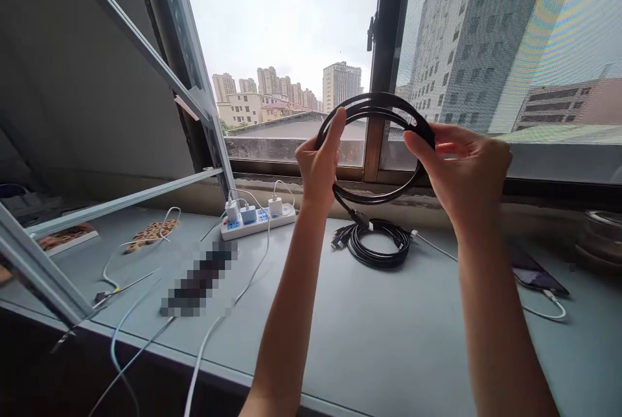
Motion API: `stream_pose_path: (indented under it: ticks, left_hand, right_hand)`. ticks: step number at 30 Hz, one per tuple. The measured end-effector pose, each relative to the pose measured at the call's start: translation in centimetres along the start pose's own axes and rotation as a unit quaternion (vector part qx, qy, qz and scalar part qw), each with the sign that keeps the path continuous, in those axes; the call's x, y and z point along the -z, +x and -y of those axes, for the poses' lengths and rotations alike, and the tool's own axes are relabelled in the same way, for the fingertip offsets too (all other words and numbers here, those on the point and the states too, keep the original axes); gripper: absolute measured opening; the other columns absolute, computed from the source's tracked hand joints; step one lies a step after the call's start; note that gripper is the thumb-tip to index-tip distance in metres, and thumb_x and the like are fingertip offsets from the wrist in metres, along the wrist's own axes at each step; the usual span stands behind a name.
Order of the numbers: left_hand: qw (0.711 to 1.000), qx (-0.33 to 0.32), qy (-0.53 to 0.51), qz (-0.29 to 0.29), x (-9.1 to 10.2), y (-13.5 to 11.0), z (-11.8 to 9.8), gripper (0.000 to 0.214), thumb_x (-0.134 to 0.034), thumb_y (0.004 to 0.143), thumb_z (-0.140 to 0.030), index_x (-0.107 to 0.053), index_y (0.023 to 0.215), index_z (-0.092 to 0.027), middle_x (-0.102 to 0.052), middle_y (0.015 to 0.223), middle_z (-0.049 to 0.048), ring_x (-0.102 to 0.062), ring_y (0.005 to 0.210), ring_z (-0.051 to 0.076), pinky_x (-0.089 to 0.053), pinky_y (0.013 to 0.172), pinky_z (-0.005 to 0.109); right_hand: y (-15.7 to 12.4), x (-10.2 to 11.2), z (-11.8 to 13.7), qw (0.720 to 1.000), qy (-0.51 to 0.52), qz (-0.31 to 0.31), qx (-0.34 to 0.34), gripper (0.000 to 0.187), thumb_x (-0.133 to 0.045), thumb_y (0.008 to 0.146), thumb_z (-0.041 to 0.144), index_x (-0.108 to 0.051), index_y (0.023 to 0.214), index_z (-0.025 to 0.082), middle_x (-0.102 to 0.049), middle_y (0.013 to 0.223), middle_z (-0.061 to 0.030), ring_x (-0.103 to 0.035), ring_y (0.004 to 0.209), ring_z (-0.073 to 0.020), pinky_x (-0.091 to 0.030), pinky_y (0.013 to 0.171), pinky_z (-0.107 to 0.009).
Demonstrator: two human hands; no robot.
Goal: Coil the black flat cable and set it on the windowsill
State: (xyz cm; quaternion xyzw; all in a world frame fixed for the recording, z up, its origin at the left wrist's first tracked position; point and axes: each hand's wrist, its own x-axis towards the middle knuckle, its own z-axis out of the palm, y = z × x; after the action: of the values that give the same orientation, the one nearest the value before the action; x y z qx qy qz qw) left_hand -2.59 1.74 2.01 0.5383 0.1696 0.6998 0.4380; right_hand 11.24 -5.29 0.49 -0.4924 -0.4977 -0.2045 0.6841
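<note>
I hold a black cable (374,103) wound into a round loop, raised in front of the window. My left hand (318,161) grips the loop's left side, fingers closed around the strands. My right hand (461,168) pinches the loop's right side between thumb and fingers. The cable's plug end (360,217) hangs from the bottom of the loop. Below it a second coil of black cables (376,243) lies on the grey sill (369,333).
A white power strip (257,219) with chargers and white leads sits at the sill's back left. A dark phone (534,272) on a white lead lies at right, a glass jar (598,239) beyond it. A metal window frame (121,200) leans in from the left.
</note>
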Motion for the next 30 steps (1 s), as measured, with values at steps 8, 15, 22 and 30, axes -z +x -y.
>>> stream_pose_path:
  ticks: [8,15,22,30]
  left_hand:
    - [0.992,0.051,-0.030,0.114,0.1,-0.4,-0.8,0.064,-0.071,0.063,-0.058,-0.023,0.043,-0.020,-0.020,0.036,-0.0078,-0.019,0.030,0.002,-0.013,0.033,0.024]
    - [0.998,0.010,0.013,0.057,0.6,0.3,0.2,0.058,-0.067,0.068,-0.058,-0.030,0.046,-0.019,-0.020,0.037,-0.0091,-0.018,0.030,0.002,-0.012,0.033,0.023]
    - [0.997,0.030,-0.045,0.046,0.9,0.2,-0.4,0.057,-0.068,0.069,-0.055,-0.030,0.046,-0.019,-0.021,0.037,-0.0082,-0.020,0.030,0.002,-0.013,0.032,0.024]
    - [0.985,0.068,-0.043,0.151,1.3,0.0,-0.8,0.057,-0.068,0.067,-0.058,-0.031,0.049,-0.019,-0.020,0.037,-0.0090,-0.019,0.028,0.001,-0.014,0.031,0.022]
  right_hand:
    - [0.5,1.0,0.2,1.000,0.002,-0.009,-0.028,0.032,-0.065,0.075,0.050,-0.073,0.069,0.020,-0.066,0.060,-0.0032,-0.061,0.057,-0.0161,-0.047,0.061,-0.032]
    - [0.4,1.0,0.3,0.994,0.096,0.008,-0.058,0.031,-0.068,0.071,0.049,-0.076,0.076,0.019,-0.068,0.062,-0.0030,-0.064,0.058,-0.0160,-0.051,0.059,-0.032]
    - [0.5,1.7,0.2,0.971,0.216,0.066,-0.078,0.026,-0.072,0.071,0.036,-0.074,0.094,0.025,-0.072,0.082,-0.0014,-0.067,0.068,-0.0151,-0.058,0.063,-0.035]
    - [0.8,1.6,-0.2,0.976,0.198,0.044,-0.082,0.032,-0.068,0.073,0.031,-0.070,0.105,0.026,-0.069,0.084,-0.0032,-0.061,0.056,-0.0115,-0.051,0.047,-0.026]
